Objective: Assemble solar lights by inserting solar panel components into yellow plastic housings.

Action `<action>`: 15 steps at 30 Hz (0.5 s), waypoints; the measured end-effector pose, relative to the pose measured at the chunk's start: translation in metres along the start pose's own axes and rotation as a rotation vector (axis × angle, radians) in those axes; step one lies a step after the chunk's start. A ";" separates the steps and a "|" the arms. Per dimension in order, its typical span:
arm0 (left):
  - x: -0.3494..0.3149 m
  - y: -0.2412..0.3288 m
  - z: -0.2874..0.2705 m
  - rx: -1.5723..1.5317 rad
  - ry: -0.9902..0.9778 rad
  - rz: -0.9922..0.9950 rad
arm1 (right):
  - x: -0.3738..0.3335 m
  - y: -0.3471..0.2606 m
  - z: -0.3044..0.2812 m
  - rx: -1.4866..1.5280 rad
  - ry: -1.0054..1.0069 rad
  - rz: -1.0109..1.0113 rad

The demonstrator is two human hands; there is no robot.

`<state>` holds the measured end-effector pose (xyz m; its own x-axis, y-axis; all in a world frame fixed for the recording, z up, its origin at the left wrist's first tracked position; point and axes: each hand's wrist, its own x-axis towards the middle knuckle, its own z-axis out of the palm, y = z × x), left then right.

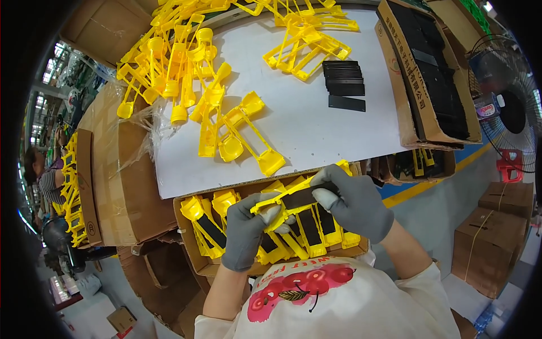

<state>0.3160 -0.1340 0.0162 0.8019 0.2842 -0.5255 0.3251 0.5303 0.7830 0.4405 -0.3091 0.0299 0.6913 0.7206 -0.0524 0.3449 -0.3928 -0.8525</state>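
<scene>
My left hand (247,230), in a grey glove, is closed on one end of a yellow plastic frame (278,207). My right hand (358,204), gloved alike, grips the other end, its thumb against the black strip (300,198) set along the frame. Both hands hold the piece above an open cardboard box (196,266) with several similar frames (197,212) inside, many fitted with black strips. Beyond the hands, a few loose yellow frames (257,144) lie on the white tabletop (333,133). Farther right is a fanned stack of black strips (343,78).
More yellow frames (180,62) are heaped at the table's far left. A long carton (402,73) of black pieces stands at the right edge. A large carton (127,164) flanks the table on the left. Right of the table are a fan (511,107) and stacked cartons (485,248).
</scene>
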 end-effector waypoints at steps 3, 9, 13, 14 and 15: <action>0.000 -0.004 -0.002 0.020 -0.011 0.018 | -0.001 -0.004 -0.002 -0.060 -0.030 0.039; -0.002 -0.002 -0.003 -0.052 -0.015 0.102 | -0.005 0.001 -0.002 0.062 0.034 0.005; 0.000 0.005 0.007 0.081 -0.048 0.034 | -0.013 0.005 -0.010 0.602 -0.123 0.181; -0.001 0.003 0.011 0.081 -0.045 0.035 | -0.013 0.005 -0.009 0.546 -0.178 0.165; -0.001 0.001 0.014 0.045 -0.059 0.059 | -0.014 0.006 -0.007 0.546 -0.181 0.163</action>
<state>0.3227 -0.1454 0.0218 0.8481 0.2652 -0.4587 0.2980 0.4770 0.8268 0.4376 -0.3258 0.0291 0.5725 0.7802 -0.2522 -0.1661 -0.1909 -0.9675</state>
